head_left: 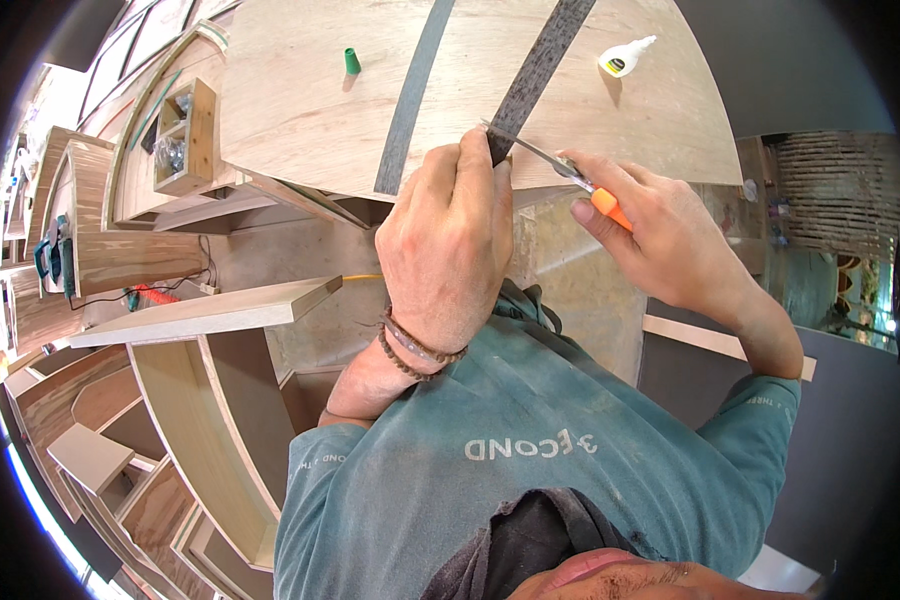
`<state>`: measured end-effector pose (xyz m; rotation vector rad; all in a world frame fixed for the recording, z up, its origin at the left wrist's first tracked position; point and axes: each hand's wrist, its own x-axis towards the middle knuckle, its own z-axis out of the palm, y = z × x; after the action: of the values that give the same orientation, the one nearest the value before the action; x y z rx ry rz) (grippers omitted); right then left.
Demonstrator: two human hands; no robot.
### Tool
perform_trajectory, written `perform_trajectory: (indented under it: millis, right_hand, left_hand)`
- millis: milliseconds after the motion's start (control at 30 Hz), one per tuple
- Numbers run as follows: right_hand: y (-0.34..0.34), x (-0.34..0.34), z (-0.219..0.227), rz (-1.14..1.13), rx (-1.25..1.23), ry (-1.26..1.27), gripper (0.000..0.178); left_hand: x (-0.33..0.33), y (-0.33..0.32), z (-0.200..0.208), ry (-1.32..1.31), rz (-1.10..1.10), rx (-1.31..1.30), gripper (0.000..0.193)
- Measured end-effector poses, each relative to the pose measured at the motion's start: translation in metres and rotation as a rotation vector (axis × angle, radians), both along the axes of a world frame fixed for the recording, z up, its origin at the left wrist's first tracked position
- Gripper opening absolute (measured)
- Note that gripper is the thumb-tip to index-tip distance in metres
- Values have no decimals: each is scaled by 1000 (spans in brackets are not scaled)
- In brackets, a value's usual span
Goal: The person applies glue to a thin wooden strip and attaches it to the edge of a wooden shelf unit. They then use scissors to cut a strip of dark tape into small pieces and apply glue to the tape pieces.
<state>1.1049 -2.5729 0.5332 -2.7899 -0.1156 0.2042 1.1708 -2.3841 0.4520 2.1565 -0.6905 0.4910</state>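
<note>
And the dark mottled strip point(545, 65) stretches away beyond the left hand's point(442, 235) fingers, closed on its near end, while the right hand point(678, 235), fingers curled round an orange-handled cutter knife point(611, 207), should steer clear of those left fingertips.

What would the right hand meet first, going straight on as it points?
Probably the dark, speckled flat strip, which the orange-handled metal tool in that hand appears to cross; depth is unclear.
</note>
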Motion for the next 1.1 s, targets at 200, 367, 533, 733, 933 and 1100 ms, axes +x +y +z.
perform_trajectory:
  millis: [200, 367, 533, 733, 933, 1100]
  right_hand:
    - [-3, 3, -3, 26, -108, -36, 34]
    - [-6, 9, -7, 18, -120, 17, 32]
    - [-5, 8, -11, -5, -156, 52, 34]
    - [-1, 9, -15, -44, -295, 189, 34]
    - [-28, 22, -24, 21, 26, -219, 25]
    - [-14, 65, -39, 52, 100, -380, 25]
  left_hand:
    - [2, -1, -1, 40, -31, 13, 35]
    - [4, -3, -2, 105, -52, 43, 30]
    - [4, -2, -3, 153, -52, 43, 26]
    - [2, 5, -4, 157, -101, 65, 24]
    - [6, 22, -5, 547, -333, -339, 29]
    - [16, 36, -14, 1197, -536, -1018, 41]
